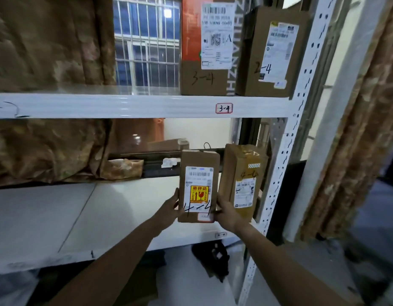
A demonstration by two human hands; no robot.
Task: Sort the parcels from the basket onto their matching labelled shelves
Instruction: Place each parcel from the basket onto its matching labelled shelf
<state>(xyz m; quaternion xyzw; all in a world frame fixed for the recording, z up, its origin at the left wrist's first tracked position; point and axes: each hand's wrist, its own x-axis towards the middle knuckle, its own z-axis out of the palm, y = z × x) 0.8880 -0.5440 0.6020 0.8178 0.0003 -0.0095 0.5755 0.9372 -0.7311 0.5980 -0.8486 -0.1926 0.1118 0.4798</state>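
A tall brown cardboard parcel [199,184] marked "4-4", with a white shipping label and a yellow fragile sticker, stands upright on the lower white shelf [80,213]. My left hand [169,212] grips its lower left edge and my right hand [224,212] grips its lower right edge. Just to its right stands a second brown parcel [243,182] with yellow tape, also marked "4-4". A small shelf tag [220,235] sits on the shelf's front lip below the parcels. The basket is out of view.
The upper shelf carries a red-edged tag "3-4" [224,108], with a box marked "3-4" [203,62] and a box marked "2-4" [273,51] above it. A white perforated upright [286,164] bounds the right. Patterned bundles [43,146] fill the left.
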